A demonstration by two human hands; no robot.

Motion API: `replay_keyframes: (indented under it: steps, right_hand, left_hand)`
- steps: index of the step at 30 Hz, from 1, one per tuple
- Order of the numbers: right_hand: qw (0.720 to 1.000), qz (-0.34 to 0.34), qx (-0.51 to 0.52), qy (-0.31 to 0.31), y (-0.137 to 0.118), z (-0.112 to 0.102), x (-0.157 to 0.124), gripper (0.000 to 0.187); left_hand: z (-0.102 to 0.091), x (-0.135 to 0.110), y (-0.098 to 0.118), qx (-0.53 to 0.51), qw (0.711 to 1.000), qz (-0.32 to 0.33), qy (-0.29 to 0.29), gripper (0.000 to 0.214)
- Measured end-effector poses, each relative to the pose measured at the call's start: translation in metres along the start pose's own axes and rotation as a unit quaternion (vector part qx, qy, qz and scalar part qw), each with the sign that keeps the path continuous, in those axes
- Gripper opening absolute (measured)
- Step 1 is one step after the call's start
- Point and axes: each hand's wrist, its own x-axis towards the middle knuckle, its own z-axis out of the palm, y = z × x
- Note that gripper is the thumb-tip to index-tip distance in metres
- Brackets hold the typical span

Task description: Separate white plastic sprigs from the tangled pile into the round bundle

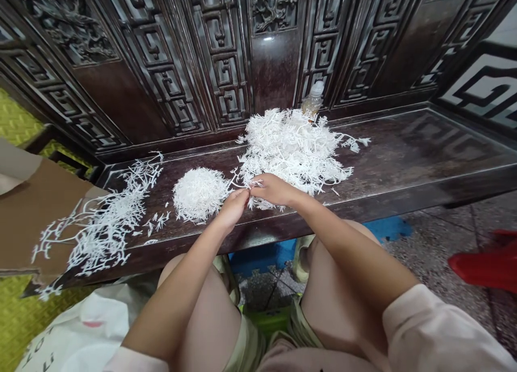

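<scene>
I see loose white branching plastic sprigs (100, 226) on a dark carved wooden bench (404, 151), then a packed white ball of sprigs (198, 194). My left hand (233, 208) and right hand (274, 190) pinch a thin white stem (241, 184) beside a heaped white pile (291, 146). The sprigs look light, stiff and snappable; I'd hold the thicker stems.

Left hand (233, 208), right hand (274, 190), white sprigs (291, 146), carved bench (404, 151)

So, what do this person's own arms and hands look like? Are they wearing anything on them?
The left hand and right hand are bare, with no gloves, rings or watch visible. The forearms are bare too, without cables or markings. The arms emerge from pale pink short sleeves, the left sleeve and the right sleeve.
</scene>
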Motion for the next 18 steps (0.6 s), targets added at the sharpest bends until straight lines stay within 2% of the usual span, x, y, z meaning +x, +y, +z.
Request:
replay_keyframes:
  steps: [7,14,18]
  right_hand:
    - [0.998,-0.016,-0.034,0.052,0.002,0.004,0.006,0.017]
    - [0.994,-0.04,-0.078,0.065,0.002,0.003,0.007,0.016]
    - [0.992,-0.025,-0.097,0.073,0.002,0.004,0.008,0.014]
  left_hand:
    - [0.004,-0.001,0.001,-0.053,0.998,0.028,0.022,0.018]
    - [0.008,0.001,0.003,-0.071,0.996,0.038,0.03,0.019]
    - [0.011,-0.002,0.002,-0.057,0.997,0.045,0.034,0.021]
